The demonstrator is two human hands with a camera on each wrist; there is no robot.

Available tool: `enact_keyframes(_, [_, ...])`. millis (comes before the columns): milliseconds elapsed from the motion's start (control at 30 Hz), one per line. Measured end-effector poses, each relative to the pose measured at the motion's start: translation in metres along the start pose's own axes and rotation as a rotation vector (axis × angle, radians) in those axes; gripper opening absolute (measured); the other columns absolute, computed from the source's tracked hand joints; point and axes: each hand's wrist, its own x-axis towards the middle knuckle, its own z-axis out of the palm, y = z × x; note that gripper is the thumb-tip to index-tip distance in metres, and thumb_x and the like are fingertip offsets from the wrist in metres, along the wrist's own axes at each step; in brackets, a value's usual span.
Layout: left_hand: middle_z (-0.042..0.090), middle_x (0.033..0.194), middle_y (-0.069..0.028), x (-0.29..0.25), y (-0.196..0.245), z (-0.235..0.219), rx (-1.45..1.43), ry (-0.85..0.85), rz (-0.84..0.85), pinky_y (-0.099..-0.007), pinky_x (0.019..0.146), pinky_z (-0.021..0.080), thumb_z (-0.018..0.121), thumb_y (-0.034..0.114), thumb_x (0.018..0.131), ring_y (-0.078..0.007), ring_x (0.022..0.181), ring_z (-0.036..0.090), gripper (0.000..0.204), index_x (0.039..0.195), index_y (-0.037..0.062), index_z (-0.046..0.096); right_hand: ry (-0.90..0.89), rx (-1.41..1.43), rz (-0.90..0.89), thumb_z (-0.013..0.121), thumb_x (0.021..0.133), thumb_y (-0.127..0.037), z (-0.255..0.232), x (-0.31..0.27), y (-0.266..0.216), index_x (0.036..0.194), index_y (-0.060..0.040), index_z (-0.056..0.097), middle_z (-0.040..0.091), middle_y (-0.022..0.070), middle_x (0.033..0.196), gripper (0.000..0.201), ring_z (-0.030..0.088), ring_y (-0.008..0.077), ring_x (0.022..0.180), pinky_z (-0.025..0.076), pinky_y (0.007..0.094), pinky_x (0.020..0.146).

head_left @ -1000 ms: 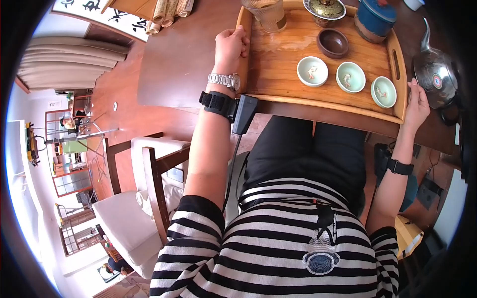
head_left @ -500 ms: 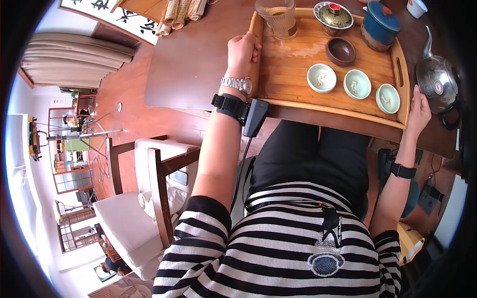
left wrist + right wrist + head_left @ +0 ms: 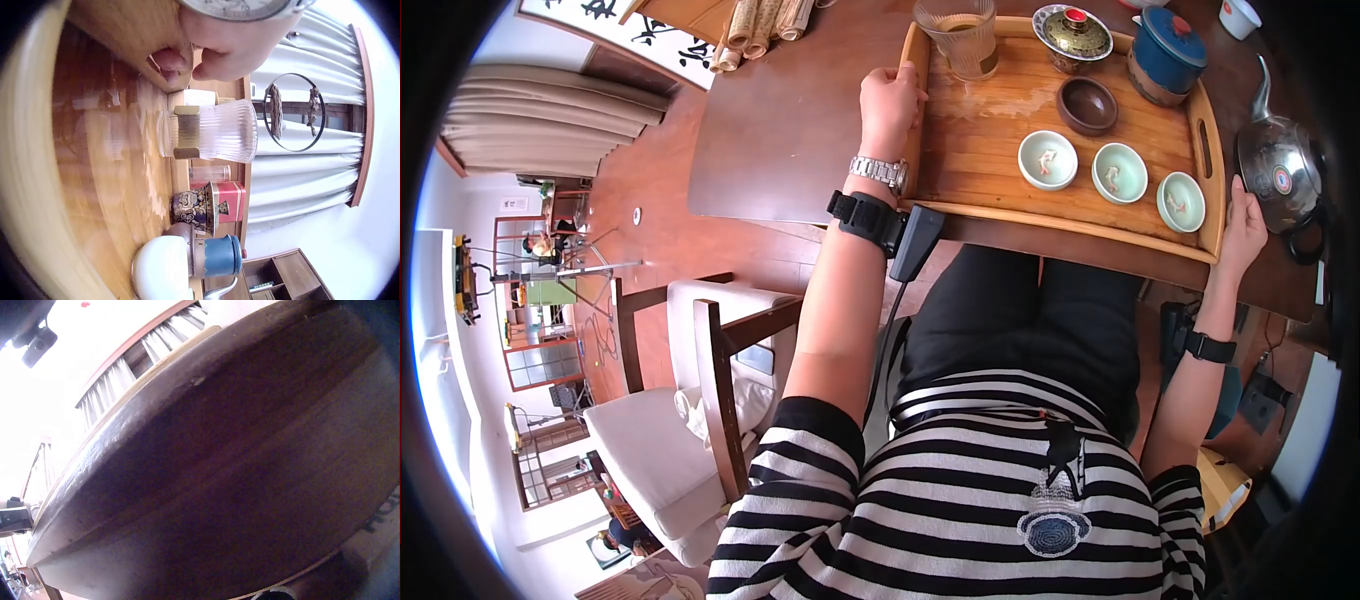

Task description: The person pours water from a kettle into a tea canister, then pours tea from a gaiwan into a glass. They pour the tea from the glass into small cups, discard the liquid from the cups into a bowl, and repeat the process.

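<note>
A wooden tray [image 3: 990,110] lies at the near edge of the dark table. My left hand [image 3: 889,112] grips its left end; in the left wrist view, fingers [image 3: 170,59] come through the handle slot. My right hand [image 3: 1243,228] rests along the outside of the tray's right end, fingers fairly straight, below the slot. Three pale green cups [image 3: 1048,160] with fish motifs stand in a row near the front. Behind them are a small brown bowl [image 3: 1087,105], a ribbed glass pitcher [image 3: 970,50] with amber liquid, a patterned lidded bowl [image 3: 1072,38] and a blue lidded pot [image 3: 1166,55].
A metal kettle [image 3: 1280,165] stands close to the right of the tray. Rolled bamboo scrolls [image 3: 762,35] lie at the back left of the table [image 3: 790,140]. A white cup [image 3: 1239,17] sits at the back right. A chair [image 3: 670,460] stands to my left.
The whole head view has shifted slightly, with tray and hands appearing further right and lower than a second ago. Both hands keep their places at the tray's ends.
</note>
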Motion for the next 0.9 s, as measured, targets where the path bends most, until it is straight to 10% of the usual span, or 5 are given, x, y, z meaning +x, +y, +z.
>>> enact_keyframes(367, [0.054, 0.051, -0.0064, 0.029, -0.031, 0.007, 0.456, 0.200, 0.243, -0.0284, 0.041, 0.042, 0.059, 0.026, 0.079, -0.0140, 0.042, 0.052, 0.031, 0.070, -0.0029, 0.056, 0.062, 0.049, -0.062, 0.062, 0.083, -0.011, -0.014, 0.006, 0.006, 0.059, -0.0053, 0.054, 0.035, -0.0085, 0.055, 0.026, 0.027, 0.0000, 0.051, 0.017, 0.0180, 0.045])
enact_keyframes(400, [0.059, 0.085, -0.0303, 0.020, -0.017, 0.006, 0.432, 0.141, 0.119, -0.0415, 0.075, 0.047, 0.062, 0.031, 0.076, -0.0410, 0.086, 0.058, 0.042, 0.084, -0.0101, 0.057, 0.103, 0.019, -0.124, 0.062, 0.082, -0.010, -0.016, 0.008, 0.001, 0.062, -0.0040, 0.056, 0.036, -0.0076, 0.056, 0.022, 0.027, 0.0003, 0.051, 0.017, 0.0177, 0.045])
enact_keyframes(700, [0.059, 0.086, -0.0294, 0.021, -0.018, 0.007, 0.376, 0.112, 0.083, -0.0404, 0.076, 0.048, 0.063, 0.031, 0.075, -0.0400, 0.087, 0.059, 0.043, 0.086, -0.0110, 0.057, -0.586, 0.910, -0.364, 0.054, 0.084, -0.034, -0.038, -0.059, -0.200, 0.084, -0.0122, 0.051, 0.038, -0.0038, 0.076, 0.022, 0.037, 0.0113, 0.072, 0.028, 0.0286, 0.067])
enact_keyframes(767, [0.058, 0.058, -0.0080, 0.025, -0.024, 0.009, 0.469, 0.192, 0.202, -0.0277, 0.043, 0.044, 0.059, 0.025, 0.079, -0.0151, 0.045, 0.055, 0.031, 0.073, -0.0047, 0.055, -0.667, 1.000, -0.403, 0.057, 0.082, -0.038, -0.041, -0.061, -0.203, 0.082, -0.0159, 0.049, 0.036, -0.0044, 0.077, 0.024, 0.037, 0.0117, 0.076, 0.027, 0.0294, 0.071])
enact_keyframes(900, [0.059, 0.058, -0.0081, 0.026, -0.023, 0.008, 0.481, 0.180, 0.197, -0.0275, 0.044, 0.045, 0.059, 0.025, 0.080, -0.0147, 0.046, 0.055, 0.030, 0.075, -0.0048, 0.055, -0.658, 1.013, -0.417, 0.056, 0.082, -0.037, -0.041, -0.066, -0.203, 0.082, -0.0155, 0.049, 0.036, -0.0041, 0.077, 0.023, 0.037, 0.0120, 0.075, 0.028, 0.0297, 0.071])
